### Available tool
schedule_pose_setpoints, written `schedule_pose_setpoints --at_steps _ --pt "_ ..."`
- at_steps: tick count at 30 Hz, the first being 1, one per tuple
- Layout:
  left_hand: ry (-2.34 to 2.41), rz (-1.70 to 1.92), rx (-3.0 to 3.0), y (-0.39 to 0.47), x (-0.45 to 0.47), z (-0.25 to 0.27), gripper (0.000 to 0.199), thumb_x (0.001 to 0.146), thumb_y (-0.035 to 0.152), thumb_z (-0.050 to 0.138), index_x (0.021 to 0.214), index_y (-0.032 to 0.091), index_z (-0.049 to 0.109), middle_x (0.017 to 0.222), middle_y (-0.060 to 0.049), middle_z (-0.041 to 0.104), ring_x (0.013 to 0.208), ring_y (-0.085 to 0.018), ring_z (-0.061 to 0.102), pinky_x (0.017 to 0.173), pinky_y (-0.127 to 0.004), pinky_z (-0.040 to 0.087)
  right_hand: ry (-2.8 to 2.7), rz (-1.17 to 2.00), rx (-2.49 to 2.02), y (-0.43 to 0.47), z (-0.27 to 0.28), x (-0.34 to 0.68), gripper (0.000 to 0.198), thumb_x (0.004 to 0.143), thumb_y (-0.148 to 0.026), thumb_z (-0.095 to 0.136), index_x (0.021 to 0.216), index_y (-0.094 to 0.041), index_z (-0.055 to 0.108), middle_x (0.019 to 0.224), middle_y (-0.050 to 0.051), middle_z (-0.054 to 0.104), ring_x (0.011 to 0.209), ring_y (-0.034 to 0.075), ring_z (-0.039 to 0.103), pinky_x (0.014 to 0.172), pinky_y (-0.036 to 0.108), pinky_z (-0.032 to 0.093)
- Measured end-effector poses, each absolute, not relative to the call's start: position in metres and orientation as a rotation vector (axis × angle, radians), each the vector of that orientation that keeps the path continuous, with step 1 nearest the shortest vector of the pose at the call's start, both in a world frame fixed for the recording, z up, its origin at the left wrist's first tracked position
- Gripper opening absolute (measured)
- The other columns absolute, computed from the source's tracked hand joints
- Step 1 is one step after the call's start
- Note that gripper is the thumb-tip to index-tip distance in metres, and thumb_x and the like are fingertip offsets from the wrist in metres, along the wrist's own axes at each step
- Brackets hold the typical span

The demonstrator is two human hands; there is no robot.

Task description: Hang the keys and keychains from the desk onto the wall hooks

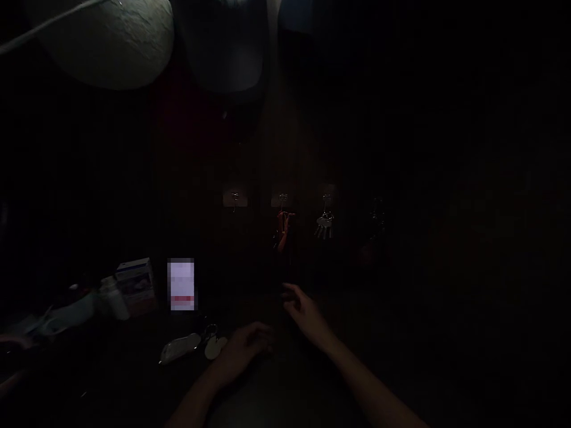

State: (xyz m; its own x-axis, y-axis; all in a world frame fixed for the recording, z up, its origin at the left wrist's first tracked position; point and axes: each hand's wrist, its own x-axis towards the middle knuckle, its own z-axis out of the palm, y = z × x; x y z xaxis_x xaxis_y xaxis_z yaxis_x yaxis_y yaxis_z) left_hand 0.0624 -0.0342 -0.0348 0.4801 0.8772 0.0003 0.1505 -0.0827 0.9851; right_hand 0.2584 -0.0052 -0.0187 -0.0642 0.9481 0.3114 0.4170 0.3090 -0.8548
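In dim light, my left hand (243, 351) is low over the dark surface, its fingers loosely bent and apart, with nothing visible in them. Close by its wrist side lies a pale round tag (215, 348) on a metal ring. A long, light-coloured object with a shiny edge (181, 348) lies to the left of the tag; its kind is unclear. My right hand (304, 312) reaches farther forward, thumb and fingers apart, and holds nothing that I can see. Above it, an orange-brown strap-like item (283, 229) hangs from a wall hook (283, 197).
A bunch of keys (325, 223) hangs on another hook, left of a barely visible hanging item (377, 220). A bare hook (235, 198) is at left. Below stand a lit, blurred-out screen (182, 284), a small box (136, 285) and a white bottle (115, 299). Caps (227, 53) hang overhead.
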Motion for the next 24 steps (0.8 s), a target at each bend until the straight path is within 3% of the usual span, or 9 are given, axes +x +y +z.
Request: schedule_pose_setpoints --at_steps 8,24 --pt "0.941 0.752 1.568 -0.035 0.062 -0.031 0.025 0.078 0.025 0.053 0.100 0.018 0.060 0.091 -0.004 0.070 0.085 -0.018 0.064 0.082 -0.031 0.045 -1.831 0.607 -1.339 -0.015 -0.063 0.261 0.028 0.078 -0.013 0.047 0.100 -0.020 0.062 0.103 0.007 0.065 0.100 0.020 0.059 0.090 0.035 0.043" --pt "1.146 0.700 1.885 -0.042 0.050 -0.020 0.024 0.083 0.034 0.047 0.095 0.024 0.064 0.094 0.001 0.070 0.086 -0.016 0.063 0.078 -0.026 0.046 -1.983 0.512 -1.342 -0.018 -0.062 0.261 0.024 0.082 -0.013 0.044 0.092 -0.019 0.065 0.096 0.006 0.064 0.093 0.018 0.060 0.085 0.030 0.045"
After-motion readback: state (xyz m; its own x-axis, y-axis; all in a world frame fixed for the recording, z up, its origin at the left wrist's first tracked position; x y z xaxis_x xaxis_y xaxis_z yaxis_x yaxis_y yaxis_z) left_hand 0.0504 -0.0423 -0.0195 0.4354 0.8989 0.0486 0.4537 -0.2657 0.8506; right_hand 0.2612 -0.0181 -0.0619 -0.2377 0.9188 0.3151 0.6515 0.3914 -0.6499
